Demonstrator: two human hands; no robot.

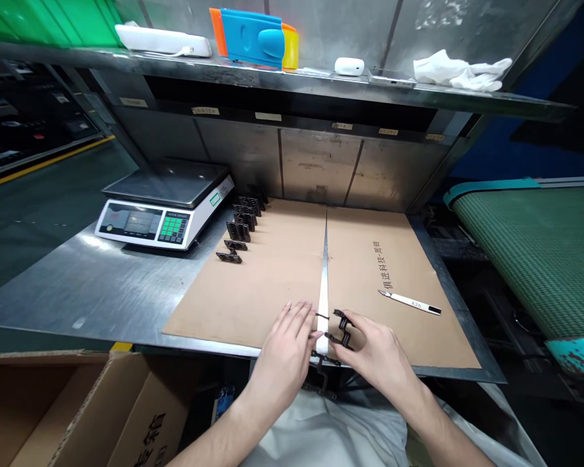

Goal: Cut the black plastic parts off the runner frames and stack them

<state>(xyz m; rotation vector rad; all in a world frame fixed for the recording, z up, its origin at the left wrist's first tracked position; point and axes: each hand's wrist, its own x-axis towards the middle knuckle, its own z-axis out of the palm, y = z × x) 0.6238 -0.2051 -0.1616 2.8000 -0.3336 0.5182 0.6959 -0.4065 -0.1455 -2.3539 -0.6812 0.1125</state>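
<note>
My right hand grips a small black plastic part with stepped, clip-like sides between thumb and fingers. Close beside it, over the gap in the cardboard, my left hand has its fingers together and bent. Thin black plastic pieces stick out past its fingertips and thumb; most of what it holds is hidden behind the fingers. Several similar black plastic parts stand in a row at the left side of the cardboard.
A white craft knife lies on the right cardboard. The weighing scale stands at the left on the metal table. An open carton is below left, a green conveyor belt at right. Above runs a metal shelf bearing gloves.
</note>
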